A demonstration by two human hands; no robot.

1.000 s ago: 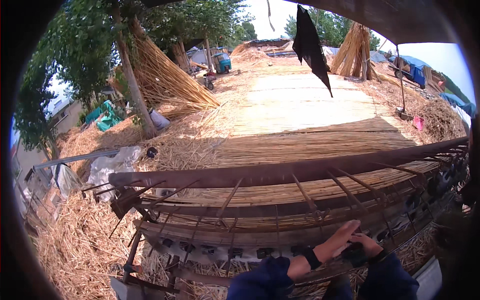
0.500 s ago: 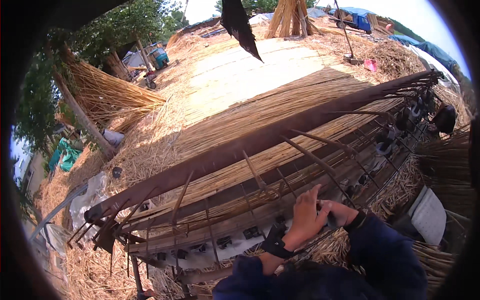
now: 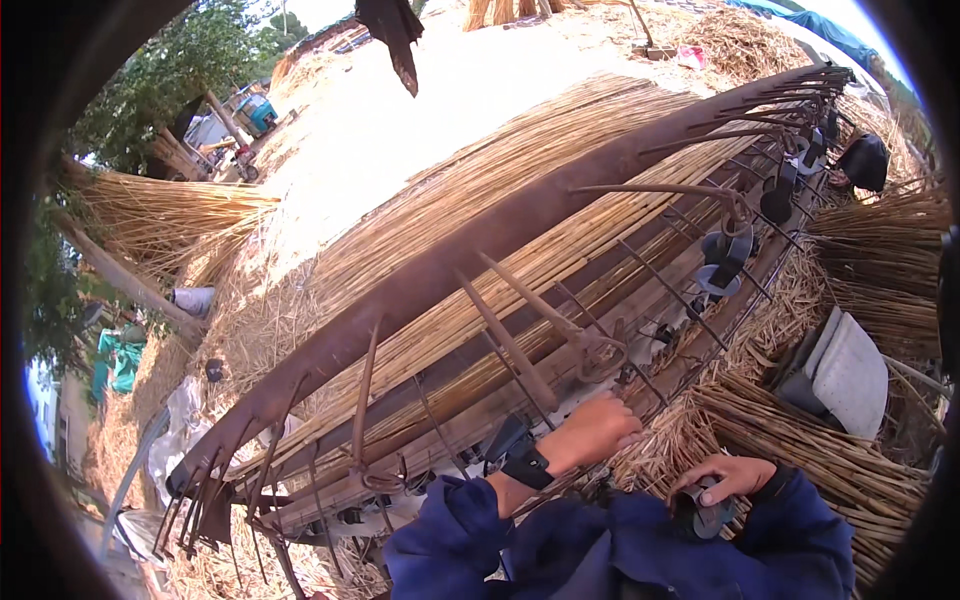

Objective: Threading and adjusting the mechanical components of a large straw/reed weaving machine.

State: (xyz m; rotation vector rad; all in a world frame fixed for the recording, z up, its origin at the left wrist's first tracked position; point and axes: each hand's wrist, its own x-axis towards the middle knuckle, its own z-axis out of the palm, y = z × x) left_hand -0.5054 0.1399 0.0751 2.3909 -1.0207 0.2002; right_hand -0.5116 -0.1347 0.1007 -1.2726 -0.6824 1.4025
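Knuckles up, my left hand (image 3: 592, 432), with a dark band at its wrist, is closed at the near edge of the reed-weaving frame (image 3: 330, 375). What its curled fingers hold, if anything, is hidden. Lower and to the right, my right hand (image 3: 735, 475) grips a dark, round spool-like piece (image 3: 706, 512), thumb over its top. Between the frame's rusty pipe and near rail lie straight reeds (image 3: 470, 365). Hooked metal rods (image 3: 510, 358) project from the pipe toward me, one ending just left of my left hand.
A reed bundle (image 3: 800, 425) and a pale padded slab (image 3: 848, 375) lie at my right. Similar dark round pieces (image 3: 728, 262) hang along the frame's right part. Beyond the pipe spreads a reed mat (image 3: 480, 185). Thin upright rods (image 3: 665, 282) line the near rail.
My hands have parted. The right moved down and right toward my body and now shows the spool-like piece; the left turned knuckles up and closed. The view has shifted.
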